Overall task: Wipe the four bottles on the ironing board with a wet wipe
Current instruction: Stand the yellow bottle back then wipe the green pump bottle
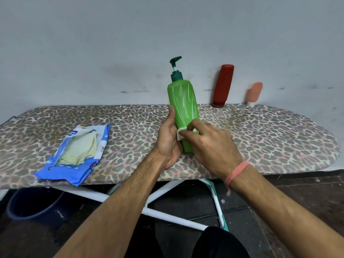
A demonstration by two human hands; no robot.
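My forearms reach in from the bottom edge, and between them, over the ironing board (260, 131), I have the green pump bottle (183, 107). My left hand (167, 140) is wrapped round its lower left side, thumb up along the edge, gripping it just above the leopard-print cover. My right hand (210, 144) is pinched shut on a small folded wet wipe (180, 133), pressing it against the lower front of the bottle, right beside my left thumb.

What matters for the next stroke is how the bottle runs: its long axis goes up and away from me, base nearest my wrists and leaning slightly right, pump head (176, 61) farthest off. So the unwiped length lies above and beyond my right fingers, and I judge that the wipe should travel along that axis toward the collar while the left hand holds steady or turns the body.

The red bottle (222, 86) and the small peach bottle (254, 94) lean on the wall at the board's far edge, to my right and nearer my right hand. I can see only three bottles. The open wipes packet (78, 151) lies on my left.
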